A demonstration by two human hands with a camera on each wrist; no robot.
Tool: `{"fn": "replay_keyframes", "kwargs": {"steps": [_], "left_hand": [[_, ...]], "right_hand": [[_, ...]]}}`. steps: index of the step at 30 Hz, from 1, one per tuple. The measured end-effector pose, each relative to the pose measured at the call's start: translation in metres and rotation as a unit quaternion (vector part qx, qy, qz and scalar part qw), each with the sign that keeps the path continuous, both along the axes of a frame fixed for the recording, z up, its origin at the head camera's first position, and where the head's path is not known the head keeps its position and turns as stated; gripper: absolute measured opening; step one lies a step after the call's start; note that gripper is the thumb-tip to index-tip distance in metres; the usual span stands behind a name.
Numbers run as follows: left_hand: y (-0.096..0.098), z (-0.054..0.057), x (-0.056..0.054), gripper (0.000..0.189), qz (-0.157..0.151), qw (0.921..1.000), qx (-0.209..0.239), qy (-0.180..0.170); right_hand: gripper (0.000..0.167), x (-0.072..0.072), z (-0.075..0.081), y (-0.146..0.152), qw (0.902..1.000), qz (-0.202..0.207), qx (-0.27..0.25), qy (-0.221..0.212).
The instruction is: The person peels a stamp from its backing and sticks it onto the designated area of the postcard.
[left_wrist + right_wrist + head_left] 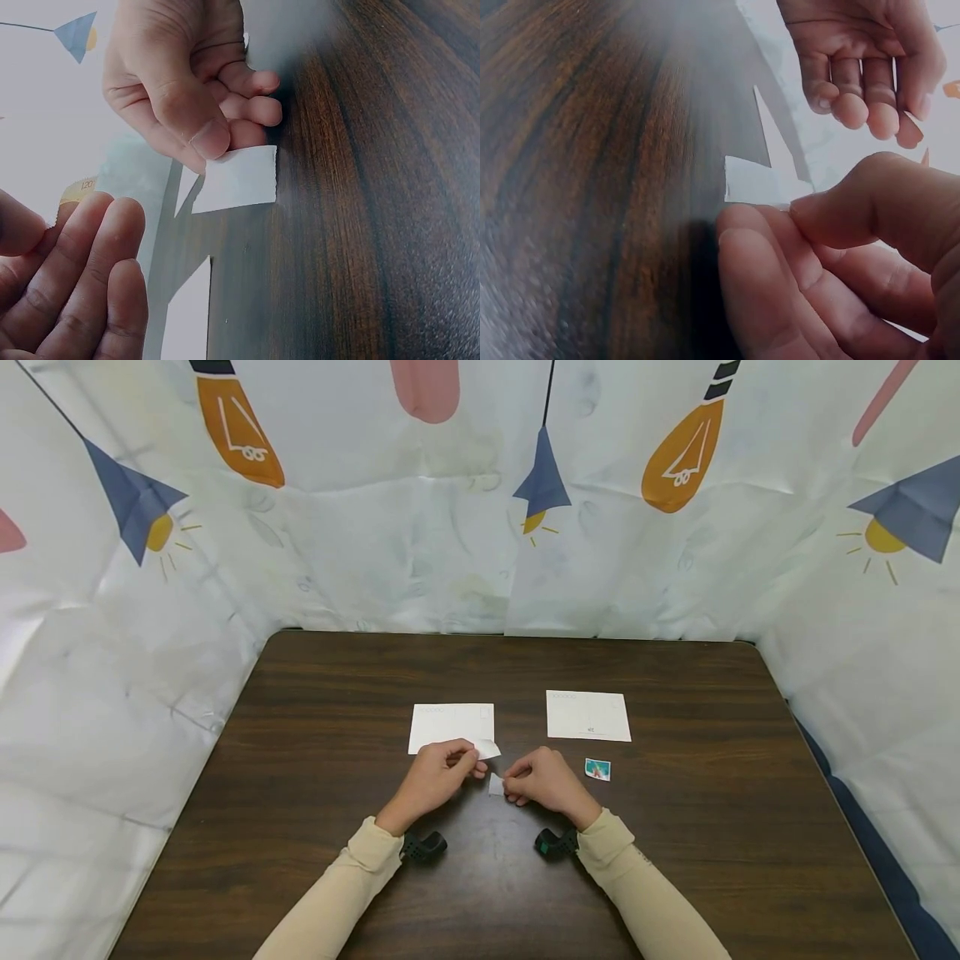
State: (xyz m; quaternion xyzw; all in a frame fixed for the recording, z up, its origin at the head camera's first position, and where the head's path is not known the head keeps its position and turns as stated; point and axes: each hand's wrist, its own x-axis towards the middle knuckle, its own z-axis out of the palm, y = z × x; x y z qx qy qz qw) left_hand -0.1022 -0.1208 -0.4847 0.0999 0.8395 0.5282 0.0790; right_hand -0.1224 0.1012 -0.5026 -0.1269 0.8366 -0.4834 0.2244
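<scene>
Soft light brightens the white curtain (420, 568) behind the brown table (262, 827), whose near half bears a pale sheen; hazy wrist views wash out the curtain beyond the table.

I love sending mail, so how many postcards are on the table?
2: the left postcard, partly covered by the left hand, and the right postcard, beyond the blue stamp. No others visible.
</scene>
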Motion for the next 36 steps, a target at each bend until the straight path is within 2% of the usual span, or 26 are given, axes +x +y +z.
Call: {"fn": "replay_keyframes", "kwargs": {"steps": [7, 14, 20, 29, 34, 36], "left_hand": [[0.002, 0.001, 0.0, 0.022, 0.0, 1.0, 0.001, -0.002], [0.003, 0.002, -0.001, 0.021, 0.0, 1.0, -0.004, 0.0], [0.004, 0.002, -0.001, 0.021, 0.001, 1.0, -0.004, -0.004], [0.004, 0.002, 0.0, 0.021, 0.001, 0.9999, -0.007, -0.011], [0.004, 0.003, 0.002, 0.022, 0.001, 0.9999, -0.01, -0.013], [0.004, 0.004, 0.003, 0.021, 0.002, 0.9999, -0.008, -0.014]], "right_hand": [[0.016, -0.001, 0.003, 0.003, 0.9984, 0.033, 0.028, 0.035], [0.02, -0.004, 0.005, 0.008, 0.9966, 0.025, 0.046, 0.064], [0.018, -0.005, 0.008, 0.008, 0.9903, 0.034, 0.08, 0.108], [0.011, -0.004, 0.009, 0.008, 0.9781, 0.025, 0.105, 0.178], [0.009, -0.003, 0.011, 0.011, 0.9779, 0.014, 0.096, 0.185], [0.007, -0.002, 0.013, 0.012, 0.9761, 0.009, 0.083, 0.201]]}}
